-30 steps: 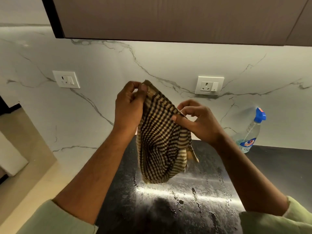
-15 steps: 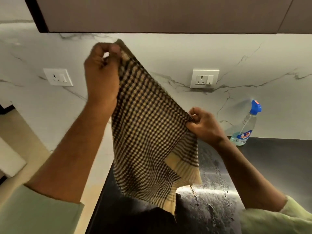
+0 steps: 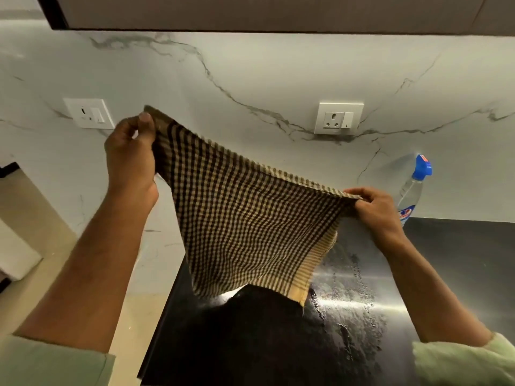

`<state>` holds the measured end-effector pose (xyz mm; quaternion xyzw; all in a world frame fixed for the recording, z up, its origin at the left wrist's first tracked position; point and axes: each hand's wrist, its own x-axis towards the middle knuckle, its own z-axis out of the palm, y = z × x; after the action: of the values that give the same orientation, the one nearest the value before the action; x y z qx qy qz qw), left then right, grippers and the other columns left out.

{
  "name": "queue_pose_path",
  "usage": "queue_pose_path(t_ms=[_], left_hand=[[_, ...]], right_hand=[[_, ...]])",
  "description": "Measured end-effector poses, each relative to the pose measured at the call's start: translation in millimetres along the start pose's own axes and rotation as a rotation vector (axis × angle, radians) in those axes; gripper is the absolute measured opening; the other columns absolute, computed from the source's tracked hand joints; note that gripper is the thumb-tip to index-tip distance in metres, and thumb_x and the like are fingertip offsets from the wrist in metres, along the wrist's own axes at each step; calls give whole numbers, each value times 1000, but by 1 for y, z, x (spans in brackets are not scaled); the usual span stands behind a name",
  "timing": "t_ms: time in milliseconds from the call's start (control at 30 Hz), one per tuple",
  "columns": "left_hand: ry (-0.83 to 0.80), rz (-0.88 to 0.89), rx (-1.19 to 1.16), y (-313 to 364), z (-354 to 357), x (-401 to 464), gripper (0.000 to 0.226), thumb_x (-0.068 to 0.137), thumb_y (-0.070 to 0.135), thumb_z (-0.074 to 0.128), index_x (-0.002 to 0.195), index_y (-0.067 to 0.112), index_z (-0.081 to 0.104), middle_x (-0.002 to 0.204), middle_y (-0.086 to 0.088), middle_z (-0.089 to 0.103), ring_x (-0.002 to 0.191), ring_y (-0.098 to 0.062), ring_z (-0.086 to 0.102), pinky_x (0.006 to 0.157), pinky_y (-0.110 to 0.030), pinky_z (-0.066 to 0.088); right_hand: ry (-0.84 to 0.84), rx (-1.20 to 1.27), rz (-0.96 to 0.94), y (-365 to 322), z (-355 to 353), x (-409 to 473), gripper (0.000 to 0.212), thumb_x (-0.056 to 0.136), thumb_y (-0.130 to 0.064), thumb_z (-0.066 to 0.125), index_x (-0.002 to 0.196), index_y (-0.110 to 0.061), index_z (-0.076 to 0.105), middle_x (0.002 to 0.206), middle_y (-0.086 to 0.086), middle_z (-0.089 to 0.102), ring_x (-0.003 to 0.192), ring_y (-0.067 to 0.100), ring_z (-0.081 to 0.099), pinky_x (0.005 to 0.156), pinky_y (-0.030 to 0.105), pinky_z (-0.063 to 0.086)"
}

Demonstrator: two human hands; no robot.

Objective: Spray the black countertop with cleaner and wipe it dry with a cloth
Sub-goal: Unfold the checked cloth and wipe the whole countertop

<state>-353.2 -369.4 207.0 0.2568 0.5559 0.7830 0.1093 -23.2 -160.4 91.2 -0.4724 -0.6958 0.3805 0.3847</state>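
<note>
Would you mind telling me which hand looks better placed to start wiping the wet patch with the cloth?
Probably the right hand: it pinches the cloth low, just above the wet streaks on the black countertop. The left hand holds its corner higher, over the counter's edge.

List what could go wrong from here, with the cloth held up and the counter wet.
1. The cloth, pinched only at two corners by the left hand and right hand, could slip and drop.
2. A wide wipe across the wet black countertop might topple the spray bottle behind the right hand.
</note>
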Motion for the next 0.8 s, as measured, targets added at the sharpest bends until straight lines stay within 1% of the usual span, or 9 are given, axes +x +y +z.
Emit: queue_pose_path(t_ms=[33,100,200,267,433,600,700,767,800], left_hand=[[-6,-38,28,-4,-3,-2,16,97,33,65,85,28,75,103,2,77,102,-17,74,95,-42,59],[-20,-100,60,-14,-9,-4,13,99,32,63,94,25,73,106,0,77,100,-17,74,91,-40,61],[-30,-119,55,-24,-22,-4,14,99,28,63,92,22,72,93,3,77,87,-13,75,79,-34,61],[-18,-119,52,-29,-35,-3,15,98,26,64,88,21,74,85,7,77,81,-11,74,73,-30,60],[-59,-232,50,-44,-66,-3,28,98,22,63,75,22,79,82,6,79,80,-10,75,72,-28,61],[-92,-341,144,-83,-70,2,17,101,23,61,89,17,71,78,4,76,75,-12,74,64,-28,61],[-53,-347,518,-146,-61,-1,20,99,30,62,93,13,70,97,-11,75,97,-31,72,84,-44,61],[-65,-370,805,-192,-57,-17,28,98,34,61,112,12,67,117,-19,71,111,-39,66,96,-47,54],[-112,-417,866,-210,-55,-29,35,98,35,60,125,11,60,127,-21,66,117,-41,62,100,-46,51]], right_hand=[[8,115,64,-2,-2,-1,25,98,2,56,112,-8,73,103,14,74,97,28,72,83,37,61],[22,205,130,-8,-8,-4,17,102,-5,56,110,-8,71,107,17,72,95,27,69,80,35,60],[49,203,157,-27,-17,-12,17,103,-17,58,93,-13,71,94,13,69,87,22,64,80,36,54],[17,230,185,-39,-27,-16,18,103,-20,59,94,-10,71,94,11,68,87,19,63,80,32,52],[-79,74,194,-62,-48,-18,17,96,-22,69,85,-11,76,98,21,75,91,28,68,94,46,56],[-68,-135,235,-35,-31,3,15,83,-26,81,80,-11,80,88,13,79,91,30,75,91,46,61],[-93,-467,272,12,10,15,22,86,-27,75,95,-8,79,100,17,77,98,36,72,91,49,60],[-52,-698,294,45,48,11,31,87,-31,69,112,-12,74,119,17,72,111,38,67,97,48,54],[-42,-787,286,60,66,3,36,88,-31,68,120,-13,69,129,18,65,118,40,63,101,50,49]])
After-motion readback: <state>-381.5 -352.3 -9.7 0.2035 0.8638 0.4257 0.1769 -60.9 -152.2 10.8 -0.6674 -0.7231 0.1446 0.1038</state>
